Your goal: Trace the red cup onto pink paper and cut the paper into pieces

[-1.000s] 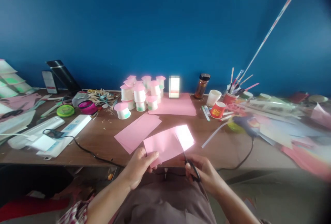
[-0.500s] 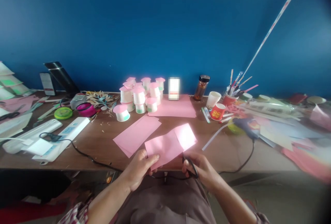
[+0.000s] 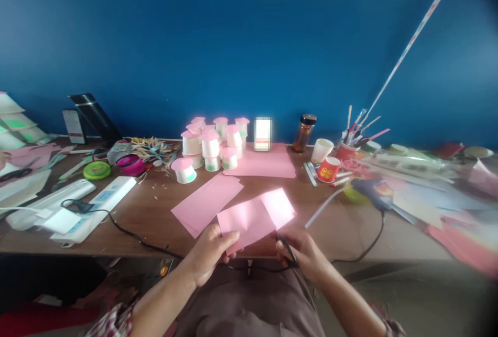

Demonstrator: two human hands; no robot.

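Observation:
My left hand [image 3: 216, 251] pinches the lower left corner of a pink paper sheet [image 3: 247, 221], thumb on top and fingers beneath. The sheet is held above the table's front edge, its right part bent and brightly lit. Black-handled scissors [image 3: 288, 252] are gripped in my right hand [image 3: 301, 254], with the blades at the sheet's lower edge near the bend; most of the blades are hidden by the paper. Just behind lie several loose pink paper strips [image 3: 206, 203], partly overlapping.
Several white cups with pink paper tops [image 3: 210, 145] stand behind the strips, beside a larger pink sheet [image 3: 268, 163]. A glue gun [image 3: 369, 193] with its cord lies right. Left are a power strip [image 3: 103, 207] and its black cable. A red cup [image 3: 329, 169] stands right of centre.
My right hand's fingers and the scissor handles have drawn slightly closer together at the paper's lower edge. The left hand keeps its hold; the view has shifted very slightly.

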